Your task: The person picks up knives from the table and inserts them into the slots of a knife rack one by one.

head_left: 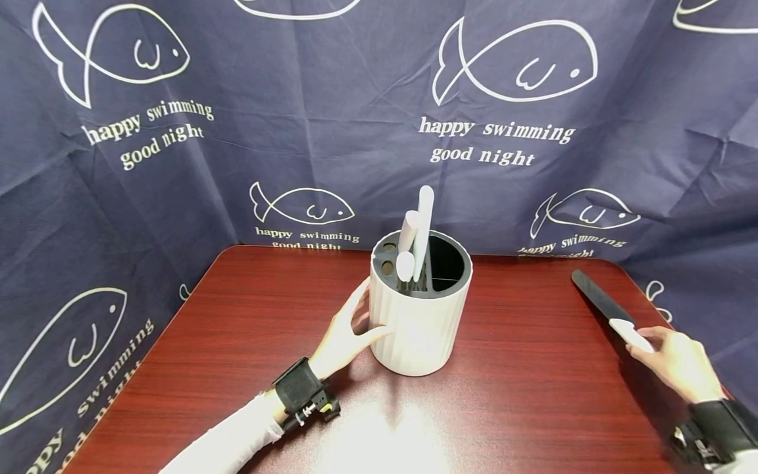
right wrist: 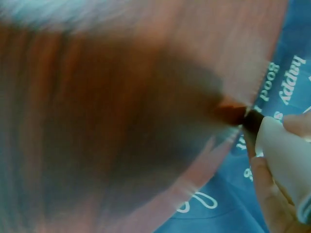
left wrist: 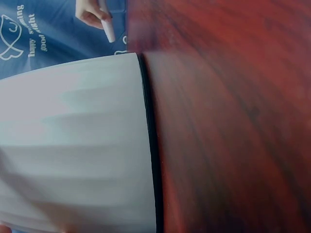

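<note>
A white ribbed round knife holder [head_left: 417, 332] with a dark slotted top stands upright on the table. Several pale handles [head_left: 424, 217] stick up from its left part, while a wide dark opening is on its right. My left hand [head_left: 345, 334] holds the holder's left side, thumb across the front and fingers partly hidden behind. The holder's ribbed wall [left wrist: 77, 141] fills much of the left wrist view. At the right, my right hand [head_left: 681, 362] grips a knife [head_left: 622, 328] by its white handle. Its dark blade points toward the back of the table, away from the holder.
The reddish-brown wooden table [head_left: 515, 408] has rounded back corners. Dark blue cloth [head_left: 355, 131] with white fish drawings and lettering hangs behind it and at both sides. Black camera straps [head_left: 302, 387] sit on both wrists.
</note>
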The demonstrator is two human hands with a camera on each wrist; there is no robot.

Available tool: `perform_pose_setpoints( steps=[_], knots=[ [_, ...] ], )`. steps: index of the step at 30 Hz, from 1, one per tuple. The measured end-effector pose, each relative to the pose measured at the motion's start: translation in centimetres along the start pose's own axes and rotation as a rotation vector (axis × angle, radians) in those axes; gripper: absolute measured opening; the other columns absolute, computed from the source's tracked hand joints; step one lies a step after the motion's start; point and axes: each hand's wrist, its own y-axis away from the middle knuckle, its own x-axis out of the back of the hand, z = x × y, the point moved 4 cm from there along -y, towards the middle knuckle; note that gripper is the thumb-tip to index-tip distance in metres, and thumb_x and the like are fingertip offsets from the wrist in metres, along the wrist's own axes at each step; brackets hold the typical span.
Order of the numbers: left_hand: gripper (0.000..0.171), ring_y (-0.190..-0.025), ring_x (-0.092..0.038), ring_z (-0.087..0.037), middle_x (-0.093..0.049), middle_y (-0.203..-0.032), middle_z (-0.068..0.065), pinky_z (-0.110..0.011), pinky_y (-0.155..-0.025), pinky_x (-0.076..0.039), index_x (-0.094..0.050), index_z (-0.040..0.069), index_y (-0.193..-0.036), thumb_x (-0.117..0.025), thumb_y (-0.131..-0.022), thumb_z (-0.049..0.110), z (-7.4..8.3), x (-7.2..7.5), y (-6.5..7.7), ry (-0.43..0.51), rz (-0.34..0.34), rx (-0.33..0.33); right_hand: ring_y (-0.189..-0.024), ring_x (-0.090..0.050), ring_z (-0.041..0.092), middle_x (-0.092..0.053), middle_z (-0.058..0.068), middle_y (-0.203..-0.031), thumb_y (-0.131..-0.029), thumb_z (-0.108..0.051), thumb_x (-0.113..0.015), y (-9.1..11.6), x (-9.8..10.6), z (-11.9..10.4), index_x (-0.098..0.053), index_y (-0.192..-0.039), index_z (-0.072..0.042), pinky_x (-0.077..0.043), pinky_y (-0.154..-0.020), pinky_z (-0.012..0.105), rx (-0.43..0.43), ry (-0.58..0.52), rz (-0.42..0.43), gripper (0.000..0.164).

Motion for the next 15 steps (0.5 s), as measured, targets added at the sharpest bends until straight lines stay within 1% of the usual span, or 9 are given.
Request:
perform_pose_setpoints(
  steps=[3, 5, 9, 11, 13, 15],
  knots=[
    [0.089, -0.139, -0.035, -0.027, -0.036, -0.153, -0.013, -0.042, -0.111, -0.039, -0.027, 0.013, -0.153, -0.076, -0.080, -0.002, 0.0, 0.0, 0.0, -0.004, 0.000, -0.005, -0.057, -0.055, 0.037, -0.063, 0.032, -0.077, -0.072, -0.013, -0.075, -0.1, 0.5, -0.4, -0.065, -0.095, 0.012, -0.039, -0.045, 0.038, 0.005, -0.021, 0.045, 0.036],
    [0.089, -0.139, -0.036, -0.027, -0.036, -0.152, -0.014, -0.041, -0.111, -0.040, -0.027, 0.013, -0.153, -0.076, -0.080, -0.002, 0.0, 0.0, 0.0, -0.006, 0.001, -0.008, -0.057, -0.056, 0.038, -0.063, 0.033, -0.077, -0.071, -0.013, -0.075, -0.1, 0.8, -0.6, -0.066, -0.095, 0.011, -0.039, -0.045, 0.038, 0.002, -0.032, 0.066, 0.035],
    [0.089, -0.139, -0.036, -0.027, -0.038, -0.152, -0.014, -0.040, -0.110, -0.040, -0.028, 0.014, -0.153, -0.076, -0.080, -0.002, 0.0, 0.1, 0.0, -0.009, 0.002, -0.004, -0.064, -0.059, 0.047, -0.063, 0.036, -0.084, -0.073, -0.014, -0.075, -0.1, 1.3, -1.1, -0.067, -0.095, 0.011, -0.042, -0.045, 0.045, -0.028, -0.048, 0.079, 0.034],
    [0.089, -0.139, -0.036, -0.027, -0.037, -0.152, -0.014, -0.040, -0.110, -0.040, -0.028, 0.014, -0.153, -0.076, -0.080, -0.002, 0.0, 0.1, 0.0, -0.008, 0.002, -0.003, -0.069, -0.059, 0.052, -0.063, 0.038, -0.087, -0.074, -0.015, -0.074, 0.0, 1.6, -1.3, -0.068, -0.097, 0.010, -0.043, -0.047, 0.050, -0.048, -0.049, 0.086, 0.034],
    [0.089, -0.139, -0.036, -0.027, -0.037, -0.152, -0.014, -0.041, -0.110, -0.040, -0.028, 0.014, -0.153, -0.076, -0.080, -0.001, 0.1, 0.1, 0.0, -0.011, 0.001, -0.001, -0.073, -0.058, 0.056, -0.062, 0.039, -0.089, -0.076, -0.018, -0.074, -0.1, 2.0, -1.5, -0.068, -0.097, 0.010, -0.044, -0.050, 0.055, -0.069, -0.049, 0.100, 0.035],
    [0.089, -0.139, -0.036, -0.027, -0.037, -0.152, -0.014, -0.041, -0.110, -0.040, -0.028, 0.013, -0.153, -0.077, -0.080, -0.001, 0.1, 0.1, 0.0, -0.013, 0.003, 0.000, -0.077, -0.058, 0.058, -0.062, 0.039, -0.092, -0.079, -0.024, -0.074, -0.2, 2.4, -1.7, -0.069, -0.097, 0.010, -0.043, -0.051, 0.058, -0.092, -0.048, 0.117, 0.039]
  ],
)
